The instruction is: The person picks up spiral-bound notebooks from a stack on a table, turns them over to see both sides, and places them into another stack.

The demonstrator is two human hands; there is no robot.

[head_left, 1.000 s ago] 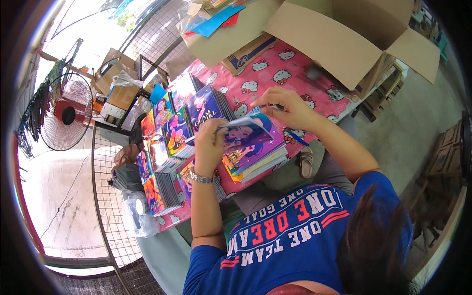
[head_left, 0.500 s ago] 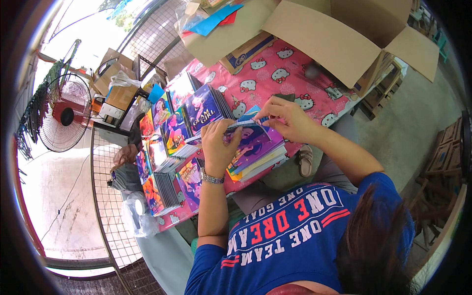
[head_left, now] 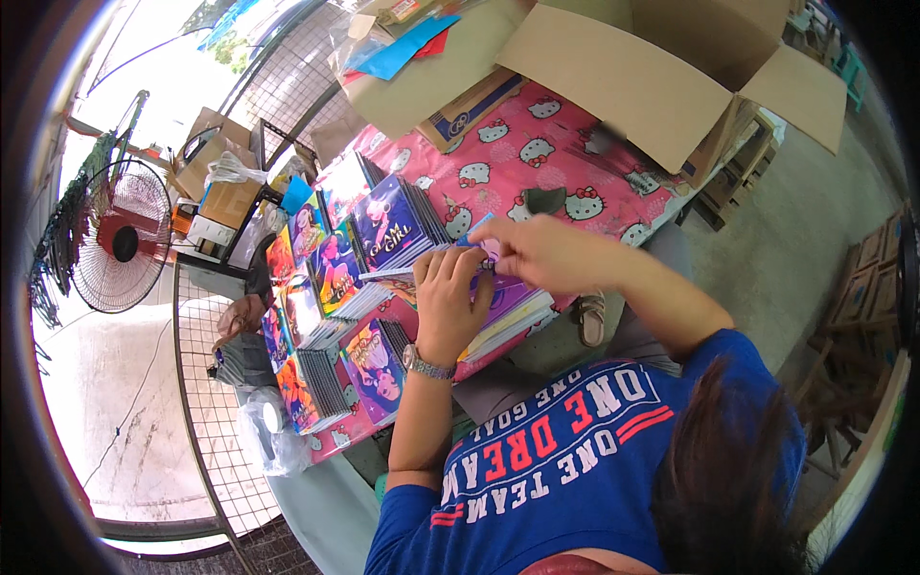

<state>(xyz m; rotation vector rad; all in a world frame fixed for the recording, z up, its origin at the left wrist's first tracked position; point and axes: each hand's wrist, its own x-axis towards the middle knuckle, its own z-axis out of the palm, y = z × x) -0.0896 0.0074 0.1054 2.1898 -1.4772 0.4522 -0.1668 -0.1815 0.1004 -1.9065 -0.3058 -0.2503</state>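
Note:
A stack of thin notebooks (head_left: 513,311) with purple picture covers lies at the near edge of a table under a pink cartoon-cat cloth (head_left: 537,168). My left hand (head_left: 447,299), a metal watch on its wrist, lies on top of the stack with the fingers curled over its far edge. My right hand (head_left: 539,251) grips the stack's far right corner, pinching a light blue edge. Most of the top cover is hidden under both hands.
Several stacks of colourful notebooks (head_left: 388,225) stand in rows left of my hands. A big open cardboard box (head_left: 671,86) takes the table's far right. A wire mesh panel (head_left: 206,402), a floor fan (head_left: 120,240) and another person's hand (head_left: 240,314) are at the left.
The stack, tilted up with its cover showing a second ago, now lies lower and flatter. Both hands have closed in over its far edge.

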